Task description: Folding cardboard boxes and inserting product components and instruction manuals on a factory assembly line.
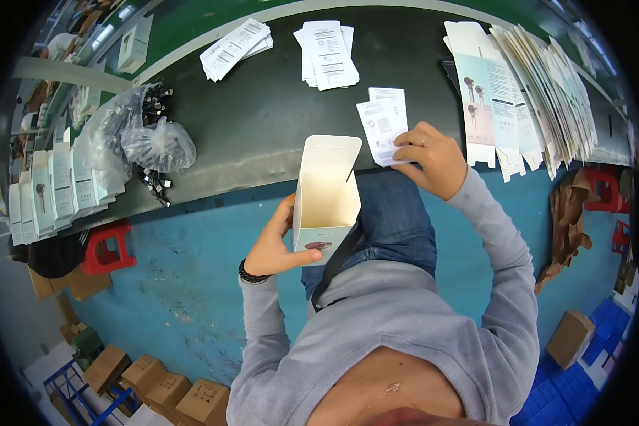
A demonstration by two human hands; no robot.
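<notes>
Left hand (275, 243) clasping box (328, 233), right (439, 163) touching leaflets (380, 122)

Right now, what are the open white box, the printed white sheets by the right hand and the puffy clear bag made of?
The open white rectangular box looks like smooth thin card: crisp folds, stiff flap. The printed white sheets seem to be thin matte paper, flat without glare. The puffy, crinkly clear bag is probably shiny plastic film: wrinkles catch light.
</notes>
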